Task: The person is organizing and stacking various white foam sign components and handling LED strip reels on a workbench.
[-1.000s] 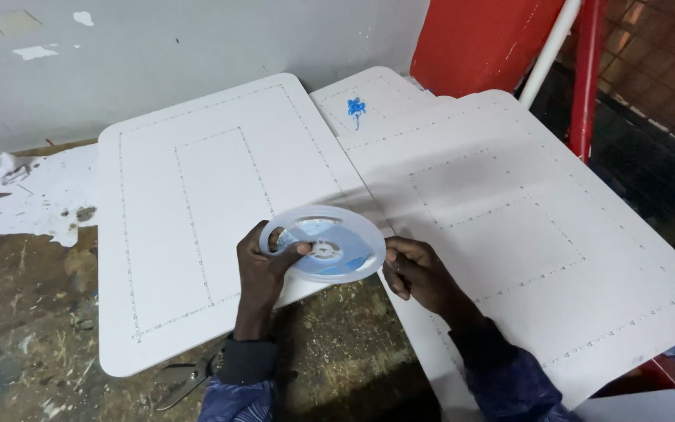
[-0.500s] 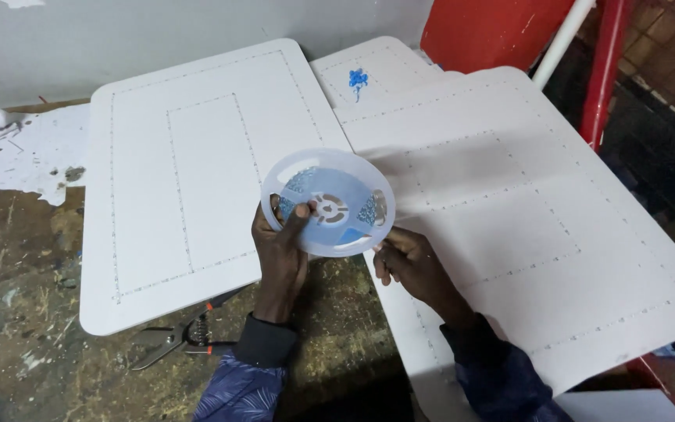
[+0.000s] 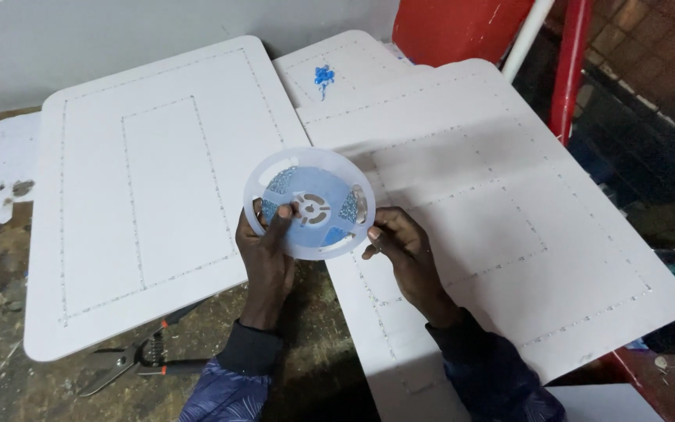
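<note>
A round translucent white reel [image 3: 310,202] with a blue core is held upright-facing above two white boards. My left hand [image 3: 266,254] grips its lower left rim, thumb pressed on the face near the hub. My right hand [image 3: 401,248] touches the reel's lower right edge with its fingertips. The left white board [image 3: 150,187] has dotted rectangular lines; the right white board [image 3: 509,219] overlaps a third one and shows similar dotted lines.
Pliers with dark and orange handles [image 3: 138,359] lie on the rough worktop under the left board's near edge. A blue mark [image 3: 323,76] sits on the far board. A red post [image 3: 572,62] and a white pipe [image 3: 526,35] stand at the right.
Both hands have lifted and tilted the reel so its face points more toward me. The view has shifted, and the right hand has come closer to the reel's edge.
</note>
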